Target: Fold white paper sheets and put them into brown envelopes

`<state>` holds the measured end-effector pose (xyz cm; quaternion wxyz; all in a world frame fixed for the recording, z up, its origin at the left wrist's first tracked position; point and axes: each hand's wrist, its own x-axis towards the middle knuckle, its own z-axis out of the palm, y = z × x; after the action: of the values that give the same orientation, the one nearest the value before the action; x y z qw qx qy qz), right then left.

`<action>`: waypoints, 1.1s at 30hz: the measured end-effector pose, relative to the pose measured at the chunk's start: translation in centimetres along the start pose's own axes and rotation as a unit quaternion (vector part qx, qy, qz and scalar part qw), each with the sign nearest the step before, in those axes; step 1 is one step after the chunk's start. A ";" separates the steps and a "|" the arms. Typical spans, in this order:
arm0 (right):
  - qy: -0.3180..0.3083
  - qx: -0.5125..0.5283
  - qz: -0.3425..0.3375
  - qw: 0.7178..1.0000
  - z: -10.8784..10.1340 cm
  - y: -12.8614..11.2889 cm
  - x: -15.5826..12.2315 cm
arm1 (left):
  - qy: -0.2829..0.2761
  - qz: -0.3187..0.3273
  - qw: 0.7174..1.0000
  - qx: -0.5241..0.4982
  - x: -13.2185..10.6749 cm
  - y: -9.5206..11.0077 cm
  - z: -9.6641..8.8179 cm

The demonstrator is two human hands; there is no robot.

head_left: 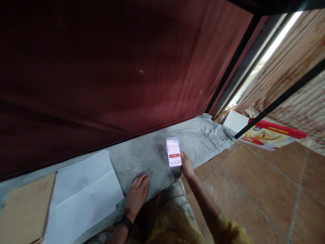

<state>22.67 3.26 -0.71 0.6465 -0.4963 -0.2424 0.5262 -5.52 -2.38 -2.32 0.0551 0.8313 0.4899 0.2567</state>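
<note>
A smartphone (pixel 174 152) with a lit screen and a red button on it is gripped in my right hand (pixel 186 164), held just over the grey cloth-covered ledge (pixel 200 139). Its fingers wrap the phone's lower right side, partly hidden behind it. My left hand (pixel 138 188) lies palm down on the grey cloth, holding nothing, fingers stretched out close together. A dark band (pixel 125 222) circles the left wrist. Left of that hand, white paper sheets (pixel 83 193) rest on the ledge, beside a brown cardboard piece (pixel 30 203).
A dark red sheet wall (pixel 127 84) rises behind the ledge. Dark poles (pixel 279 101) frame the right side. A red and yellow printed box (pixel 271 134) lies on the brown tiled floor (pixel 259 189), near a corrugated wall (pixel 286 64).
</note>
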 end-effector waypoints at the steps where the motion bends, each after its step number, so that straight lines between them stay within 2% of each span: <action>1: 0.003 -0.003 -0.002 1.000 -0.1 -0.1 0.1 | 0.000 0.001 1.000 -0.001 0.0 0.0 0.0; 19: 0.041 -0.045 -0.023 0.998 -1.8 -1.3 2.1 | -0.007 0.001 1.000 0.008 0.0 -0.1 0.1; 33: 0.052 -0.068 -0.017 0.996 -2.5 -1.2 2.7 | -0.008 0.023 0.999 0.040 -0.2 0.1 0.1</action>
<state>26.18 4.86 -1.15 0.6321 -0.5616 -0.2516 0.4708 -5.50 -2.56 -2.41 0.0202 0.8459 0.4802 0.2312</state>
